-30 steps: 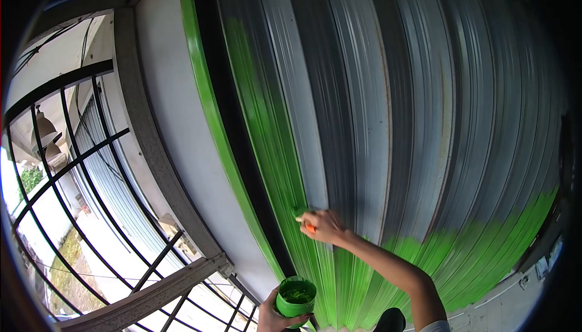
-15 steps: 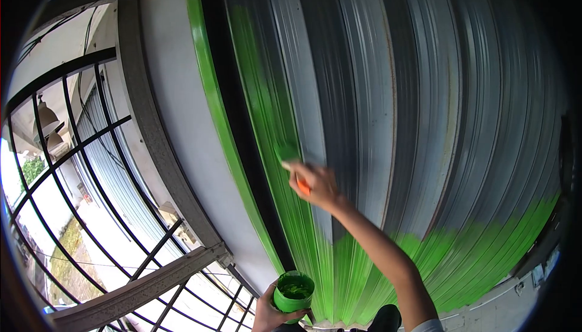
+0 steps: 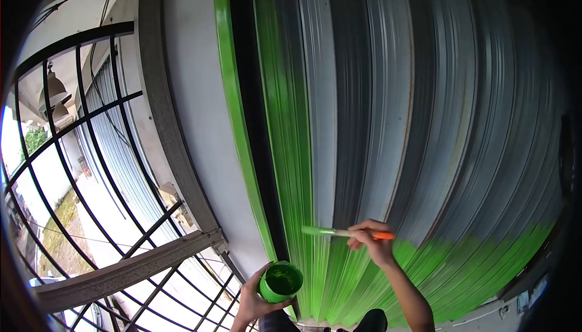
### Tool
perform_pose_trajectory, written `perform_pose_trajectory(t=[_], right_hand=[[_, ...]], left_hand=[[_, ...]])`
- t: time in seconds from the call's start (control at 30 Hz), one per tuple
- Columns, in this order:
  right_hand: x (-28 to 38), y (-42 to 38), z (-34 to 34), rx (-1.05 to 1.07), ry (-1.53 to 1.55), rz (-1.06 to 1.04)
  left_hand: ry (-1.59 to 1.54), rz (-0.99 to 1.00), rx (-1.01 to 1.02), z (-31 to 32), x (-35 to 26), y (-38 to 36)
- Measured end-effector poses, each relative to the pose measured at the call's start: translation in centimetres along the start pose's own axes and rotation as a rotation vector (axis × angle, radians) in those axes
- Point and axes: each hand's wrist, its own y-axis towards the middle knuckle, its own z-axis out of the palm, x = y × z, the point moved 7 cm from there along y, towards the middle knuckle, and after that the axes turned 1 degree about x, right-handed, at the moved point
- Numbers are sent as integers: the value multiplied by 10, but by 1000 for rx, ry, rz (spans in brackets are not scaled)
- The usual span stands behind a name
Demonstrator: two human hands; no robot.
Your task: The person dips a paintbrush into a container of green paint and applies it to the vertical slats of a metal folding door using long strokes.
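Note:
My right hand (image 3: 373,239) is closed around the handle of a paintbrush (image 3: 339,232) with an orange handle end. Its green-coated bristles point left, overlapping the painted strip of the corrugated metal sheet (image 3: 345,120). Below and to the left, my left hand (image 3: 251,298) wraps round a can of green paint (image 3: 280,280), its open top facing me. Wet green covers the sheet's leftmost rib nearly to the top and a band along the bottom. Elsewhere the ribs are bare grey.
A green-painted edge strip (image 3: 227,83) and a dark gap run down the sheet's left side beside a white wall (image 3: 194,83). Further left stands a black barred grille (image 3: 85,114) with a metal frame (image 3: 176,126). My dark shoe (image 3: 371,320) shows at the bottom.
My right hand has moved down and right with the paintbrush, which now lies nearly level. The paint can sits slightly further left, and the view has shifted a little.

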Motion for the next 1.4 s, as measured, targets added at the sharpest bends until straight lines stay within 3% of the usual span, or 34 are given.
perform_pose_trajectory(t=[0.13,0.23,0.5,0.73,1.03,1.4], right_hand=[[49,-29,1,151,122,140],[70,-44,19,235,-4,204],[108,-46,59,421,-561,-91],[112,-43,75,477,-571,-119],[95,-37,93,658,-669,-23],[62,-32,114,872,-598,137]], left_hand=[[113,136,-4,2,-23,17],[191,241,18,9,-40,24],[281,493,61,22,-66,30],[437,587,85,21,-84,25],[132,381,195,33,-49,13],[118,309,228,47,-40,0]])
